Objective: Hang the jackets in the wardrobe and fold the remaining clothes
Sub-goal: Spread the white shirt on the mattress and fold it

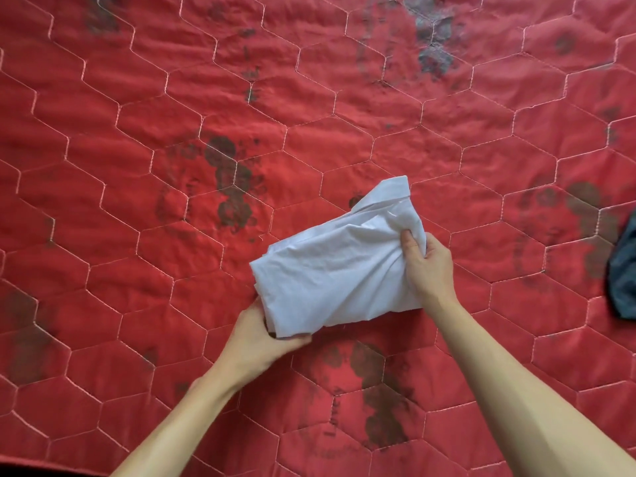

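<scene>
A white shirt (339, 259), folded into a compact bundle with its collar pointing up and right, lies on the red quilted bed cover (172, 132). My left hand (265, 333) grips the bundle's lower left corner, fingers tucked under the fabric. My right hand (425, 261) pinches the bunched cloth at its right end, thumb on top.
A dark blue-grey garment (624, 270) lies at the right edge of the view, partly cut off. The red cover with hexagon stitching and faded dark flower prints fills the whole view.
</scene>
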### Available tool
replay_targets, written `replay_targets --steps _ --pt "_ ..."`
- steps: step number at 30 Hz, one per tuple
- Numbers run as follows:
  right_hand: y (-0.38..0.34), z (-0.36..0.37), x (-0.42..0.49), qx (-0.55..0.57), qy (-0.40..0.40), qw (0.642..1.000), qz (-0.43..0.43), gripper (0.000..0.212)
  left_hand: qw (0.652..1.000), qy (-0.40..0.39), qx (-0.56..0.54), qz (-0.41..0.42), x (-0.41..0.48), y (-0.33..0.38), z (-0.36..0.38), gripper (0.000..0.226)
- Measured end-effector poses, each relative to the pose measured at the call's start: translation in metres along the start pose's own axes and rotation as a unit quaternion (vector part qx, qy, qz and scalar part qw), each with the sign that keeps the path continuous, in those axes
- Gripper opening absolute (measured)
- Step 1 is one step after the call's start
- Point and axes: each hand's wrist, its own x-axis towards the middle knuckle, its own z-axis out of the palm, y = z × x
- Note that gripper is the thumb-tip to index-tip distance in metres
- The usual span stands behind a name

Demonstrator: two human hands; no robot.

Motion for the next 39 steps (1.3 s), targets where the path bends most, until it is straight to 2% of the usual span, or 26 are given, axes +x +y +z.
replay_targets --steps 6,9,13,16,17,19,20,25,26,28,30,31,32,34,36,39 --pt "-0.004 -0.002 0.003 -0.109 -0.016 0.994 -0.028 0.042 0.991 0.056 -0.106 -0.062 0.011 -0.010 0.003 0.033" --pt "-0.005 -0.002 0.002 -0.123 -0.008 0.992 -0.015 0.043 0.988 0.080 -0.106 -0.073 0.002 -0.005 0.009 0.043" --pt "-0.007 0.004 -0.005 -0.160 0.015 0.987 0.010 0.039 0.977 0.202 -0.073 -0.012 -0.014 0.020 0.021 0.053" --pt "-0.009 0.011 -0.012 -0.142 0.055 0.988 -0.022 0.040 0.959 0.277 -0.059 0.000 -0.003 0.042 0.028 0.062" --pt "-0.008 0.012 -0.012 -0.122 0.064 0.990 -0.036 0.038 0.951 0.305 -0.052 -0.008 0.004 0.043 0.028 0.055" --pt "-0.004 0.011 -0.010 -0.107 0.076 0.989 -0.062 0.033 0.934 0.355 -0.041 -0.004 0.017 0.039 0.023 0.026" --pt "-0.002 0.009 -0.008 -0.106 0.073 0.990 -0.060 0.037 0.930 0.367 -0.031 -0.005 0.023 0.034 0.021 0.021" --pt "-0.007 0.009 0.006 -0.187 0.046 0.981 -0.013 0.050 0.937 0.335 0.067 -0.068 0.054 0.013 0.009 0.042" --pt "-0.007 0.011 0.007 -0.200 0.055 0.978 -0.019 0.048 0.935 0.335 0.080 -0.080 0.059 0.016 0.007 0.043" --pt "-0.004 0.014 0.005 -0.232 0.112 0.963 -0.075 0.035 0.911 0.398 0.087 -0.073 0.059 0.031 0.002 0.033" --pt "-0.007 0.016 -0.005 -0.234 0.162 0.943 -0.174 0.033 0.876 0.470 0.099 0.035 0.046 0.051 0.005 0.027" --pt "-0.007 0.018 -0.011 -0.233 0.157 0.931 -0.235 0.037 0.868 0.465 0.129 0.117 0.038 0.058 0.013 0.029" --pt "-0.006 0.021 -0.018 -0.241 0.132 0.914 -0.298 0.040 0.865 0.427 0.173 0.199 0.030 0.059 0.026 0.031" --pt "0.000 0.032 -0.033 -0.271 0.037 0.884 -0.379 0.045 0.872 0.305 0.255 0.287 0.022 0.049 0.057 0.037" --pt "0.012 0.042 -0.041 -0.322 -0.056 0.854 -0.405 0.048 0.866 0.215 0.354 0.281 0.024 0.027 0.081 0.046" --pt "0.027 0.045 -0.033 -0.407 -0.107 0.821 -0.386 0.053 0.825 0.182 0.487 0.223 0.043 -0.002 0.084 0.053"
